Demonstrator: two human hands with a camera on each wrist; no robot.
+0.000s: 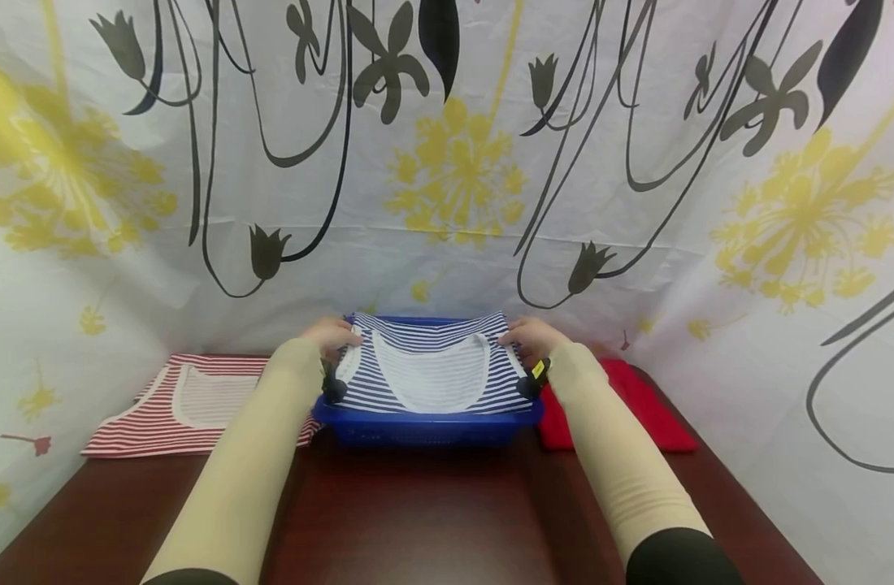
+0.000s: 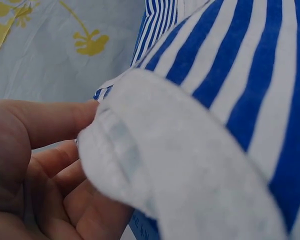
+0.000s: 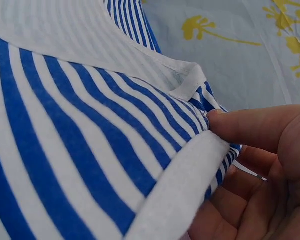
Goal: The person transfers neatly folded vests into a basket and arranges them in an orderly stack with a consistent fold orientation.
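Observation:
A blue-and-white striped tank top with white trim lies spread over a blue plastic basket. At its left edge, my left hand pinches the fabric; the left wrist view shows thumb and fingers of the left hand on the cloth beside the white armhole trim. My right hand pinches the opposite edge, and in the right wrist view the thumb of that hand presses the striped cloth near the shoulder, by the white trim. Most of the basket's inside is hidden under the top.
A red-and-white striped top lies on the dark brown table left of the basket. Folded red cloth sits to the right, partly behind the right arm. A white curtain with yellow and grey flowers hangs behind the table.

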